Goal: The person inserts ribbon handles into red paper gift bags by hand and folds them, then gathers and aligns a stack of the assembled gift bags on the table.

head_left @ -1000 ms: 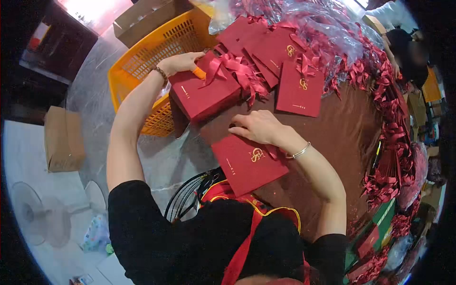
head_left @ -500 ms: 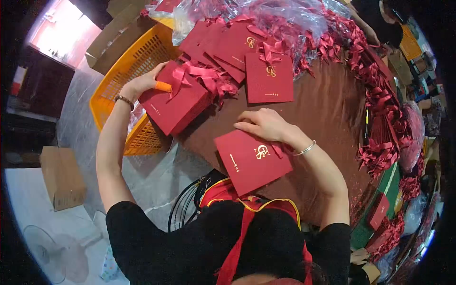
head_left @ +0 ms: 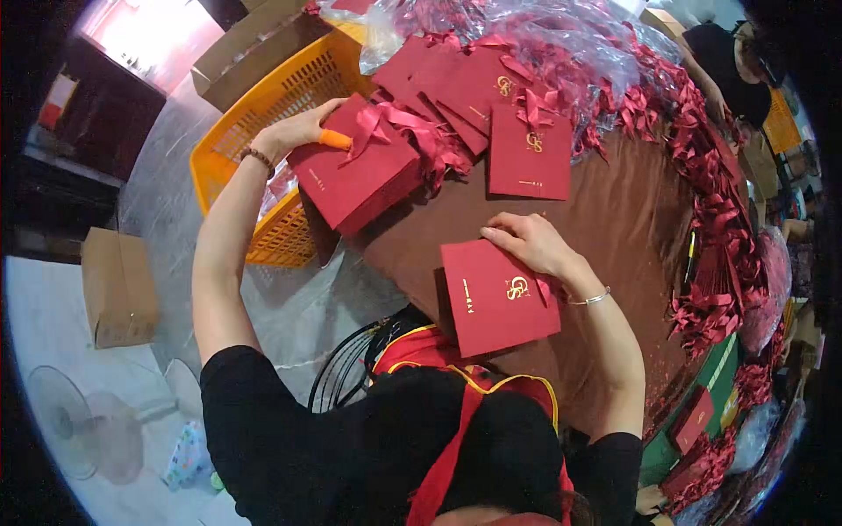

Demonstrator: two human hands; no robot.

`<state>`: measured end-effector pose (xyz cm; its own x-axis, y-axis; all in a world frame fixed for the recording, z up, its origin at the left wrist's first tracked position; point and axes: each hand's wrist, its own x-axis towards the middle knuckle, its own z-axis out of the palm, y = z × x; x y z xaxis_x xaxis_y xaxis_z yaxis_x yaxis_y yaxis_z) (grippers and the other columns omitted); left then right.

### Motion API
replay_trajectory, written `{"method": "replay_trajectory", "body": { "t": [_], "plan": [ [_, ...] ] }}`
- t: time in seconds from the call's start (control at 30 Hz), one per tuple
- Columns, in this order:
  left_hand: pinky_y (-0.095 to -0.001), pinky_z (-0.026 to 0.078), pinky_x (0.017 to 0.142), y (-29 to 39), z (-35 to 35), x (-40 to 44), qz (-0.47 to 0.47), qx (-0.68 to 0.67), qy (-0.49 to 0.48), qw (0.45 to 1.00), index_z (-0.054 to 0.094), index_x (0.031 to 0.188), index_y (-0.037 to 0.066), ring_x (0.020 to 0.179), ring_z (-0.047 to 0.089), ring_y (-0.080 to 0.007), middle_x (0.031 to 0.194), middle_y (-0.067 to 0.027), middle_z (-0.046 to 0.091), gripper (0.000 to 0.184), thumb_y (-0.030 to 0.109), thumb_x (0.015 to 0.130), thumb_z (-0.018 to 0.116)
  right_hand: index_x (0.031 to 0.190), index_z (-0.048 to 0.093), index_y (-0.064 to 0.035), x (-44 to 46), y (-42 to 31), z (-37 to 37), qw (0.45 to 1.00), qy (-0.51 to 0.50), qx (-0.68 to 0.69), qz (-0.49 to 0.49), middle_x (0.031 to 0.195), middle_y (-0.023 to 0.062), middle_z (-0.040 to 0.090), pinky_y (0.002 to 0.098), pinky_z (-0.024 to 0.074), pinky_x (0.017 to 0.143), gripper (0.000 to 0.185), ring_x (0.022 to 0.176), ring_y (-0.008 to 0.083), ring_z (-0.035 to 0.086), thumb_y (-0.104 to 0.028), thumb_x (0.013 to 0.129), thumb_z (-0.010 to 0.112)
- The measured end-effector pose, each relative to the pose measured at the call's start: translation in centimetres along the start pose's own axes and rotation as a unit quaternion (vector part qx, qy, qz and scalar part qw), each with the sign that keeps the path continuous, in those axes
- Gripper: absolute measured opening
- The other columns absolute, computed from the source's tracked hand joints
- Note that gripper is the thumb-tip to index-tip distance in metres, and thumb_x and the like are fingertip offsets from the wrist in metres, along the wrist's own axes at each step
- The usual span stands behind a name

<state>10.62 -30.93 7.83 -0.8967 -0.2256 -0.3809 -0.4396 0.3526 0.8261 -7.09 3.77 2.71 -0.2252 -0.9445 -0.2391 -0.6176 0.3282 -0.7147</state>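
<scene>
My left hand, with an orange cover on one finger, rests on the far left side of a thick stack of red bags with pink ribbons, its fingers partly hidden behind the stack. Near the table's front edge, my right hand grips the upper edge of a single red bag with gold lettering, its fingers closed on it. Another red bag lies flat beyond it, beside several overlapping red bags.
A yellow basket stands left of the brown-covered table. Clear plastic and ribboned bags line the far and right edges. Another person is at the upper right. A cardboard box and a fan are at the left.
My right hand has shifted to the right with the single bag, which has turned slightly. My left hand stays on the stack. The camera view has also swung.
</scene>
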Motion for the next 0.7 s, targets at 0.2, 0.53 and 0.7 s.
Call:
{"method": "replay_trajectory", "body": {
  "t": [0.2,0.53,0.7],
  "plan": [
    [-0.0304,0.023,0.106,-0.9,-0.4,0.1,0.028,0.001,0.015,0.999,0.020,0.141,0.004,0.128,0.029,-0.0178,0.141,-0.0093,0.030,0.089,0.022,0.072,0.072,0.095,0.063,-0.0058,-0.4,-0.5,-0.3,1.000,0.000,-0.004,0.004,0.081,0.0171,0.065,0.0413,0.0463,0.072,0.038,0.080,0.0335,0.061,-0.041,0.087,0.050],
    [-0.0273,0.039,0.092,0.0,-2.5,0.5,0.216,0.006,0.268,0.939,0.048,0.125,0.005,0.111,0.048,-0.0151,0.119,-0.0055,0.053,0.039,0.014,0.088,0.054,0.091,0.062,-0.0087,-1.3,-0.1,-1.0,0.995,0.046,-0.077,-0.049,0.080,0.0152,0.065,0.0416,0.0480,0.070,0.039,0.078,0.0337,0.062,-0.045,0.086,0.049],
    [-0.0324,0.047,0.080,10.8,11.3,-2.8,0.194,0.220,0.081,0.953,0.047,0.122,0.001,0.094,0.061,-0.0228,0.101,-0.0133,0.063,0.048,0.025,0.084,0.061,0.085,0.061,-0.0093,-1.9,-1.7,-1.8,0.969,0.115,-0.185,-0.116,0.069,0.0139,0.063,0.0433,0.0488,0.061,0.036,0.067,0.0338,0.061,-0.045,0.085,0.052]
  ]
}}
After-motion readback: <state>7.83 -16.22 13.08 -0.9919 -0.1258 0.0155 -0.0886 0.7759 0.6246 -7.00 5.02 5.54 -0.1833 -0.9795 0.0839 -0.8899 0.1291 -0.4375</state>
